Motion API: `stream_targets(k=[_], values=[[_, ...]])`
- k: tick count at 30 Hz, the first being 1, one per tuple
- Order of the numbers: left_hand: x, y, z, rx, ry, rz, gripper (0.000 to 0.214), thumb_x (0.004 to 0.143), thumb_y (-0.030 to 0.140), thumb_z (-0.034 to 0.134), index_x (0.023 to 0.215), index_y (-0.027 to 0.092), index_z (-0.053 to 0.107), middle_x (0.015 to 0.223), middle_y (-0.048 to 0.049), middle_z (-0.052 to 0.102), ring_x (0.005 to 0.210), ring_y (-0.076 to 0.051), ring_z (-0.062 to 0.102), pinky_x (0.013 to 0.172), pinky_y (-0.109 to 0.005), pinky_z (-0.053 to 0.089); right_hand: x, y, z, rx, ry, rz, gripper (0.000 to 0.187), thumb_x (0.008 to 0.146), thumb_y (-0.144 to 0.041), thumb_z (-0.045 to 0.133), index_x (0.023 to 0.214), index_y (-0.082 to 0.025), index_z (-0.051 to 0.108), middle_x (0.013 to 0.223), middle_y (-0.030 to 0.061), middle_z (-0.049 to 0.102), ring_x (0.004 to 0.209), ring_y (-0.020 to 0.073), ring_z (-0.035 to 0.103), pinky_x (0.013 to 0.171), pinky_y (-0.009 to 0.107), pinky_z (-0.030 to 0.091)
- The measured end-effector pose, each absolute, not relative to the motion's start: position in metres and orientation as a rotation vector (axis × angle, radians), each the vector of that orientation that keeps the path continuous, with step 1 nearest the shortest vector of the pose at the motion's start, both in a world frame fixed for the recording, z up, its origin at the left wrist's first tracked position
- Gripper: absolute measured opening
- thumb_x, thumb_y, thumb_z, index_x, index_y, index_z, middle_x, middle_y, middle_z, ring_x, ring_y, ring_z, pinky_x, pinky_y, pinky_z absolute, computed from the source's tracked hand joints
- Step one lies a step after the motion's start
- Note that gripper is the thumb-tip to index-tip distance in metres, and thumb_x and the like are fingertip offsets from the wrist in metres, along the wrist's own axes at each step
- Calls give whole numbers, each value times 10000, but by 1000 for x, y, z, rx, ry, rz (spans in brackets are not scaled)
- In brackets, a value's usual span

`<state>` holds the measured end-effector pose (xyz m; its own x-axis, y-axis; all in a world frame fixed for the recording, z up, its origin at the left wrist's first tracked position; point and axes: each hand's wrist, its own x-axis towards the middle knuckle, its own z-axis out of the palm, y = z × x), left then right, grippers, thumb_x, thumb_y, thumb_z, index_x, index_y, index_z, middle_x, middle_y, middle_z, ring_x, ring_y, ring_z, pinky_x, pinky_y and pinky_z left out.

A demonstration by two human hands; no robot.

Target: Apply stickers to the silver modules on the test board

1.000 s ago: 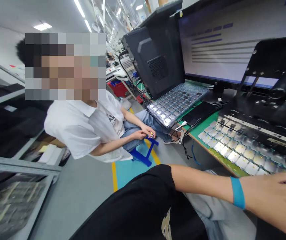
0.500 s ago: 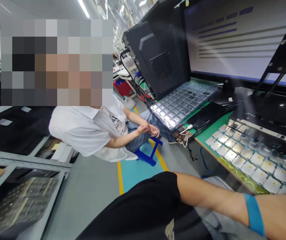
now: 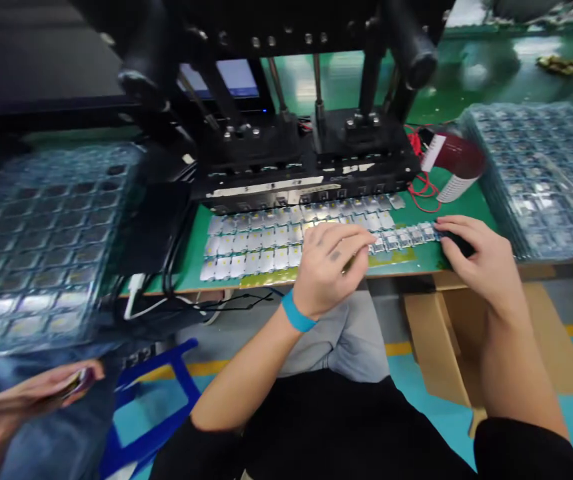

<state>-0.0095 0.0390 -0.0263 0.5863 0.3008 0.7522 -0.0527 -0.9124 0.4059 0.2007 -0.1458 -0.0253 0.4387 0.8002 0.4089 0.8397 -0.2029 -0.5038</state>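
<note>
My left hand, with a blue wristband, rests palm down at the front edge of the green bench, its fingers stretched over rows of small silvery square parts. My right hand is curled over a dark object at the right end of those rows; what that object is I cannot make out. Behind the parts stands a black press fixture.
Clear blister trays of parts sit at left and at right. A dark red and white roll lies by red wires. A cardboard box sits under the bench. A co-worker's hand shows at lower left, by a blue stool.
The view has swung from the seated co-worker and monitor round to the bench in front. My left hand now lies over the rows of parts and my right hand has come into sight.
</note>
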Motion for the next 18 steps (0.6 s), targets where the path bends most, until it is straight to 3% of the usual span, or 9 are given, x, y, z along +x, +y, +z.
stream_targets(k=[4,8,12,18], values=[[-8,37,-32,2727,305,895,216,946,275,613,1149,220,662,1212,-53,681,1081,-279,530,892,-434,414,207,-142,-39,-1968,-1356,-125,204,984,-245,531,1090,-217,703,1168,72,700,1126,236,656,1033,439,522],[-6,34,-33,2909,297,634,278,975,325,578,1217,209,649,1317,-89,618,1174,-308,470,957,-473,399,207,-140,-39,-1905,-1242,-215,199,993,-244,509,973,-209,703,1045,73,704,1007,224,670,918,388,539],[-5,31,-34,2978,246,616,253,980,326,567,1181,207,663,1308,-82,627,1164,-307,472,952,-464,411,211,-134,-33,-1934,-1227,-224,173,976,-226,516,960,-222,688,923,56,680,859,206,659,800,356,535],[-3,31,-34,2922,159,659,197,994,293,559,1115,183,667,1220,-45,696,1102,-261,541,934,-432,400,223,-126,-37,-2035,-1381,-219,99,947,-216,543,959,-210,641,937,64,676,883,236,642,798,384,520]])
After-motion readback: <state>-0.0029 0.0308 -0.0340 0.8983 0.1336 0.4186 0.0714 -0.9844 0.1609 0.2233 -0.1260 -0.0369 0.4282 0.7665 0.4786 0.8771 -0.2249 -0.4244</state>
